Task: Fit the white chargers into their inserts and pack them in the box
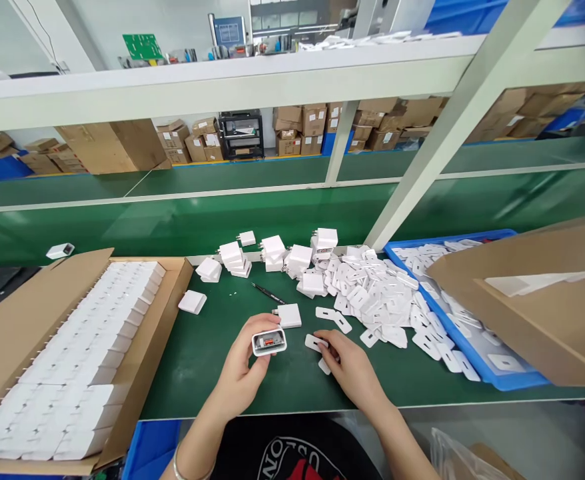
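My left hand (245, 370) is closed around a white charger housing (269, 342), its open end facing me and showing metal and red parts inside. To the right, the fingers of my right hand (347, 367) pinch a small white cover plate (315, 343) with a slot, low over the green table. Another plate (324, 366) lies partly under that hand. Just beyond my left fingertips rests a white charger (289, 316) with its prongs to the left. Two loose plates (333, 316) overlap ahead of my right hand.
A large pile of white plates (377, 293) spreads at right, beside a blue tray (502, 381) and a cardboard box (537, 313). Stacked chargers (272, 248) and a black pen (268, 293) lie further back. At left, a carton (165, 313) holds rows of white chargers.
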The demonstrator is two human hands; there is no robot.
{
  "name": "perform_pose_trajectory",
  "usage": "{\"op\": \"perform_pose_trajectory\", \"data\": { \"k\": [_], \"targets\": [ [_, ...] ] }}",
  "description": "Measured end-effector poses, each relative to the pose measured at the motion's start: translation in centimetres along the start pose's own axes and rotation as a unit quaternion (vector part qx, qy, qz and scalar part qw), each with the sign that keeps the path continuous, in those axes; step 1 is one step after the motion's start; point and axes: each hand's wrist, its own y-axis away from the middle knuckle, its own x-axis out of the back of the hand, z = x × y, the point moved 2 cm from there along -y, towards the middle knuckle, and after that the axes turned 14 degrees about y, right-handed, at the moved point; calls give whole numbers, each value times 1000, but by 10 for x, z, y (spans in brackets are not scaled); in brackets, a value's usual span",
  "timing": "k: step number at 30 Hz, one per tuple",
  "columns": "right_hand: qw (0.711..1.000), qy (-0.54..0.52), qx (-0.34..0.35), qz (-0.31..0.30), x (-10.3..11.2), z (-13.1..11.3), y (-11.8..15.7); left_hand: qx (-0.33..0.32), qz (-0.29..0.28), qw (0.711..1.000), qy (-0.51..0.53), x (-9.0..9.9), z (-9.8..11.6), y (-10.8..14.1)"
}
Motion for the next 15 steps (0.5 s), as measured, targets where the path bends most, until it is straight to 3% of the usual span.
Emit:
{"op": "perform_pose_trajectory", "data": {
  "k": [5,10,13,15],
  "targets": [
    [998,52,23,-13,-3,0,-3,-10,10,1000,-23,-1,1,4],
    [991,111,25,68,-2,4,-10,-17,31,996,-85,-1,-3,8],
    [986,127,37,98,6,-13,-34,-3,71,992,-104,-1,-10,12],
    [985,147,59,68,8,-37,-60,18,113,989,-98,-2,-16,16]
  ]
}}
